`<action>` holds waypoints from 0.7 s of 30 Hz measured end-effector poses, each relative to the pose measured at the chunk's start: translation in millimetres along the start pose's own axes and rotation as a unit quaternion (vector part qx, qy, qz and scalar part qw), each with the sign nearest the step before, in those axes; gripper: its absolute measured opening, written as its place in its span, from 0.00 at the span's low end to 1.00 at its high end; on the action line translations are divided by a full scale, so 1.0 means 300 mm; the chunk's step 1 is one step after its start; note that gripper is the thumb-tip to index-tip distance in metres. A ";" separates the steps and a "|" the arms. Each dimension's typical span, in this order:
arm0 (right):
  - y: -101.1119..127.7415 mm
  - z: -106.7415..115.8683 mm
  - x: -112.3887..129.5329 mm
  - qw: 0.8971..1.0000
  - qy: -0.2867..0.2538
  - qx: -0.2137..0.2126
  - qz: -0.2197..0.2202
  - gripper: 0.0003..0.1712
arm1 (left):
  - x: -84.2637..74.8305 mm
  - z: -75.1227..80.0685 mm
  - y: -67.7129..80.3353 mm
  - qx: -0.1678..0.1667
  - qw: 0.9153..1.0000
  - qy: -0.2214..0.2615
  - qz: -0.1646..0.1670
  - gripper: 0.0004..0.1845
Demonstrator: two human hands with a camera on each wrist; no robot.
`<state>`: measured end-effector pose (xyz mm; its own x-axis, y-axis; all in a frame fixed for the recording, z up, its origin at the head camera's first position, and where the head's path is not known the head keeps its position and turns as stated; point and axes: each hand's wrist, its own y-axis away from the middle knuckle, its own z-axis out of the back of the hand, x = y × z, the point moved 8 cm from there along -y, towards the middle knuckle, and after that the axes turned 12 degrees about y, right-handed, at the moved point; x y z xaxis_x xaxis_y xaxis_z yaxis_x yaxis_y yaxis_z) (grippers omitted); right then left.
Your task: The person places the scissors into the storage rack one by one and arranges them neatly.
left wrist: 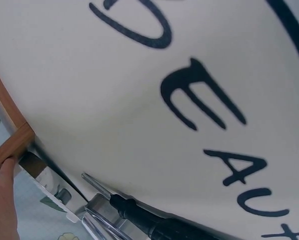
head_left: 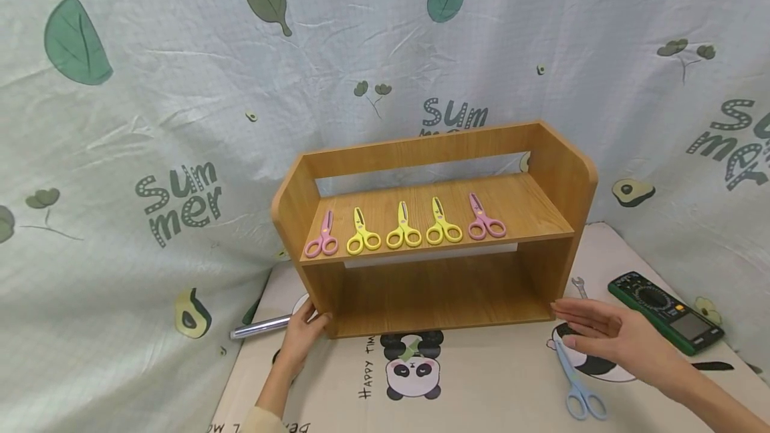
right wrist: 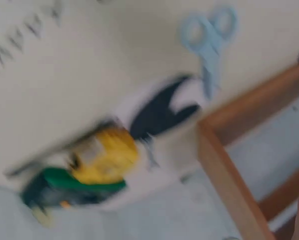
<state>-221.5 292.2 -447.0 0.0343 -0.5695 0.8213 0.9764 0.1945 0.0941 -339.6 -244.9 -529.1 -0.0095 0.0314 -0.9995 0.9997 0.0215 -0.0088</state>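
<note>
A two-tier wooden shelf (head_left: pixel 427 286) stands on the patterned cloth. Its upper board carries a row of scissors: a pink pair (head_left: pixel 321 242) at each end and yellow pairs (head_left: pixel 403 232) between. My left hand (head_left: pixel 299 336) grips the lower left side panel by its front edge; some fingers are hidden. In the left wrist view a finger (left wrist: pixel 4 192) lies against the wood. My right hand (head_left: pixel 619 336), fingers extended, touches the lower right front corner. Below that hand lie light blue scissors (head_left: pixel 577 383), also in the blurred right wrist view.
Right of the shelf lie a green-edged multimeter (head_left: pixel 664 313), a small wrench (head_left: pixel 579 286) and a dark slim object (head_left: pixel 712 366). A blurred yellow object (right wrist: pixel 107 155) sits near the multimeter. On the left are a shiny silver tube (head_left: pixel 259 327) and a black-handled screwdriver (left wrist: pixel 139 217). Printed curtains hang behind.
</note>
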 end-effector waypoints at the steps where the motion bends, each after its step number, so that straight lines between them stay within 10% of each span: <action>1: 0.006 -0.011 -0.039 1.000 -0.010 0.001 -0.016 0.43 | 0.000 0.000 0.000 -0.001 1.000 0.000 0.000 0.39; 10: 0.064 -0.119 -0.336 0.988 0.028 -0.003 -0.150 0.51 | -0.008 -0.002 0.001 -0.004 1.000 0.005 -0.007 0.39; 21: 0.088 -0.211 -0.509 0.974 0.006 0.018 -0.224 0.58 | -0.004 0.000 0.000 -0.007 1.000 0.003 -0.007 0.39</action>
<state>-187.3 333.7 -605.7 -0.3902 -0.6138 0.6863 0.8859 -0.0473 0.4614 -339.7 -244.8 -527.9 -0.0243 0.0365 -0.9990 0.9991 0.0361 -0.0230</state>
